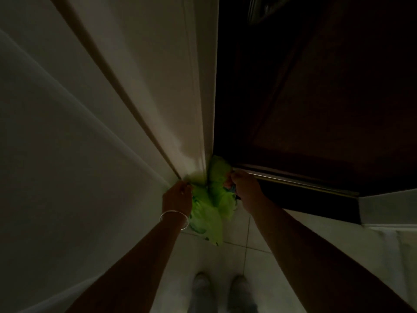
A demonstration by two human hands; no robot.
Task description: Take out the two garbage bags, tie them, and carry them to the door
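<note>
Two bright green garbage bags sit low in the dim corner where the white door frame meets the dark door (316, 86). My left hand (177, 196), with a bangle on its wrist, grips the nearer green bag (206, 218), which hangs down towards the tiled floor. My right hand (244, 186) is closed on the top of the other green bag (218, 175), pressed against the foot of the door. Blur hides where one bag ends and the other begins.
A white wall and door frame (158, 86) rise on the left. The dark door's bottom edge (293, 179) and a white baseboard (388, 208) run on the right. Pale floor tiles (237, 256) lie below, with my two feet (221, 292) at the bottom.
</note>
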